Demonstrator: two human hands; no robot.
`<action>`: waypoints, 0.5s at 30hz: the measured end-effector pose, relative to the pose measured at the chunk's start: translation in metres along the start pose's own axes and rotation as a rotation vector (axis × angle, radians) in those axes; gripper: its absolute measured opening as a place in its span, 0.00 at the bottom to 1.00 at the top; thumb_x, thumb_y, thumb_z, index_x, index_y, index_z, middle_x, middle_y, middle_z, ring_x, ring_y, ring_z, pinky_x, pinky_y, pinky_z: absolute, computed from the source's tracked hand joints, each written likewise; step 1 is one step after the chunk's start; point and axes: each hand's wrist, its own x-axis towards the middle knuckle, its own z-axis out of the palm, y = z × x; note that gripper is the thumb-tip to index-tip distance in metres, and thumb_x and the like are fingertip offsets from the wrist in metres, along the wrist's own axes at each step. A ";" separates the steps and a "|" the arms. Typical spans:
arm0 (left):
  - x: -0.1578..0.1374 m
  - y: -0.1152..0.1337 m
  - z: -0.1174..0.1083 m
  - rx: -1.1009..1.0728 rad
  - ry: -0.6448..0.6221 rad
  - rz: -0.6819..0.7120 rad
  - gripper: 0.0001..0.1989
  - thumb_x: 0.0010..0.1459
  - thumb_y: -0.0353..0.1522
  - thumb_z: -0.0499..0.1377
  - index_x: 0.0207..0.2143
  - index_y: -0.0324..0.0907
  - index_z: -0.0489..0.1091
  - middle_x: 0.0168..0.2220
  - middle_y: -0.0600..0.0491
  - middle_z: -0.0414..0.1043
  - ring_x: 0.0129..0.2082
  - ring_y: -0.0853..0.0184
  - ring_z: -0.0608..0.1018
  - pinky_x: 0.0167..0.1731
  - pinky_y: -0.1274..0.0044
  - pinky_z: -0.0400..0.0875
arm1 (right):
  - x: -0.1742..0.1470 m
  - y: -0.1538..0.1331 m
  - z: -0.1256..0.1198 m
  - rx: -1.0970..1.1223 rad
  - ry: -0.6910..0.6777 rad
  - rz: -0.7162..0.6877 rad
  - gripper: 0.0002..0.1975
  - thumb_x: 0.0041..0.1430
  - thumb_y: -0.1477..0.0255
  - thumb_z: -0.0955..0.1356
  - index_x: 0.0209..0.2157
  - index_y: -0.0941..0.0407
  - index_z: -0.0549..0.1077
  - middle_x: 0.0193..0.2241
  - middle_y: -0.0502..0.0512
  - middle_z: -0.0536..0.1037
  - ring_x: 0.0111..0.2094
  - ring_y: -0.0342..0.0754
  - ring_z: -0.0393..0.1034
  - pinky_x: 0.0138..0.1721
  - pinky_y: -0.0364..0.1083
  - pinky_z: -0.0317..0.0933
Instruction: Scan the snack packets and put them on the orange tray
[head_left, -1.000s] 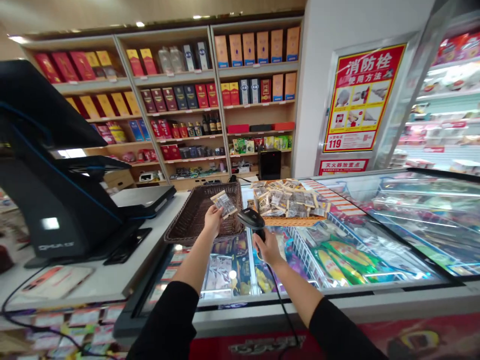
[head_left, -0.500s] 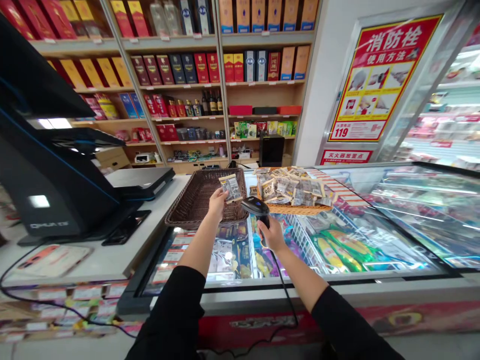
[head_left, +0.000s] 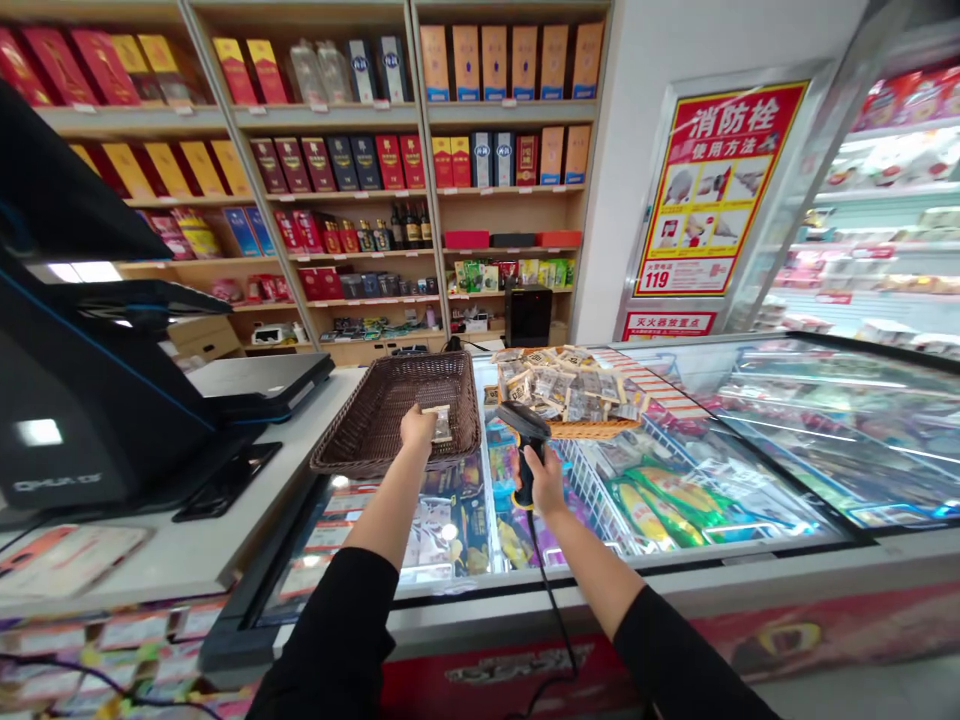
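Over the dark brown wicker basket (head_left: pixel 352 425), my left hand (head_left: pixel 417 432) grips a small snack packet (head_left: pixel 442 424) by its left end. The packet is inside the rim outline, but I cannot tell whether it touches the basket's bottom. My right hand (head_left: pixel 544 478) is wrapped round the handle of a black barcode scanner (head_left: pixel 527 428), whose cable hangs down the front. Beyond the scanner, an orange-brown basket (head_left: pixel 600 430) is heaped with similar snack packets (head_left: pixel 566 385).
Both baskets stand on the glass top of a chest freezer (head_left: pixel 705 470) with bagged goods inside. On the left counter are a black checkout machine with a scale plate (head_left: pixel 255 375) and a dark phone-like slab (head_left: pixel 229 480). Shelves (head_left: pixel 330 115) of boxes line the wall.
My left hand has lowered the packet down and left into the dark basket. The scanner in my right hand has turned and moved slightly away from the packet. The view has shifted a little.
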 end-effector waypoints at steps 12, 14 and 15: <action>-0.068 0.118 0.083 0.469 -0.420 0.482 0.15 0.57 0.39 0.56 0.43 0.42 0.74 0.43 0.48 0.77 0.44 0.60 0.76 0.44 0.75 0.67 | 0.019 -0.048 -0.111 0.350 0.389 0.073 0.22 0.45 0.52 0.70 0.27 0.54 0.62 0.15 0.43 0.67 0.12 0.39 0.59 0.13 0.39 0.54; -0.076 0.128 0.106 0.583 -0.466 0.423 0.19 0.55 0.46 0.56 0.38 0.42 0.75 0.40 0.45 0.77 0.44 0.57 0.77 0.42 0.73 0.67 | 0.016 -0.043 -0.119 0.344 0.407 0.073 0.22 0.45 0.51 0.70 0.26 0.54 0.61 0.15 0.43 0.68 0.11 0.39 0.59 0.12 0.39 0.53; -0.079 0.130 0.115 0.642 -0.477 0.392 0.21 0.52 0.49 0.57 0.36 0.42 0.75 0.39 0.43 0.77 0.44 0.54 0.77 0.41 0.71 0.67 | 0.015 -0.040 -0.121 0.333 0.407 0.064 0.22 0.45 0.51 0.70 0.26 0.54 0.60 0.15 0.43 0.68 0.11 0.39 0.59 0.12 0.40 0.53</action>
